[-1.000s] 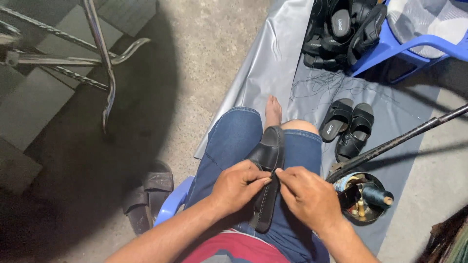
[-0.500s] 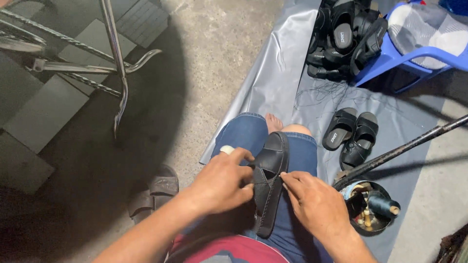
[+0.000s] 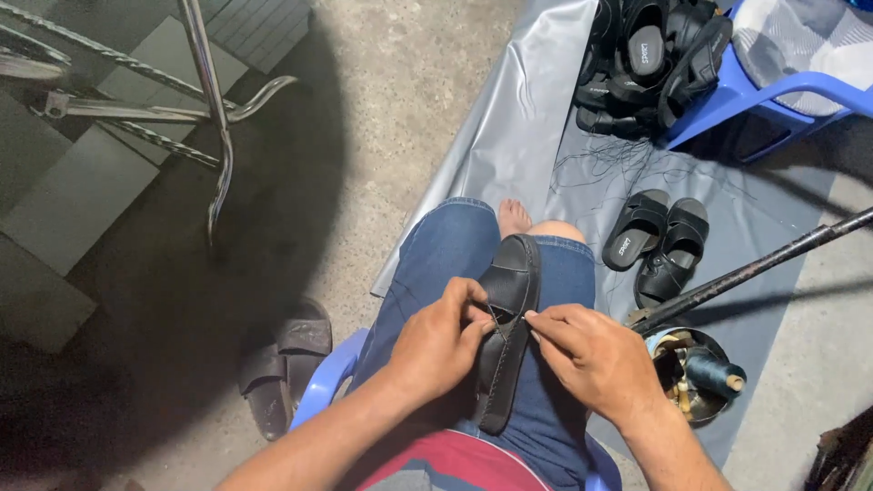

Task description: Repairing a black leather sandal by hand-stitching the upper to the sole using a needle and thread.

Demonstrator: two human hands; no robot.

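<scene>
Rough concrete floor (image 3: 391, 118), with a grey plastic sheet (image 3: 527, 127) spread over its right half. The person sits on a blue plastic stool (image 3: 332, 382), knees in blue denim pointing far.

A black leather sandal (image 3: 505, 327) lies lengthwise on the lap, toe far, heel near, braced against the thigh, probably so that it stays put while both hands work it. The left hand (image 3: 441, 341) is closed on the sandal's left edge at mid-length, thumb and fingers pinching the upper. The right hand (image 3: 591, 359) touches the right edge, fingertips pinched narrow on what looks like a fine thread or needle; too small to tell which.

Near right, just beside the right hand, a round metal bowl (image 3: 691, 377) holds a spool of dark teal thread (image 3: 714, 373), within easy reach. A dark metal rod (image 3: 755, 264) slants across above it, hemming in the right side. Farther right, a pair of black sandals (image 3: 659, 241) lies on the sheet; a heap of black sandals (image 3: 650, 59) rests against a blue plastic chair (image 3: 773, 95) at far right.

Left of the stool, brown worn sandals (image 3: 282, 364) lie on the concrete. A chrome tubular frame (image 3: 205, 100) stands far left, well apart. Open floor lies between it and the knees.
</scene>
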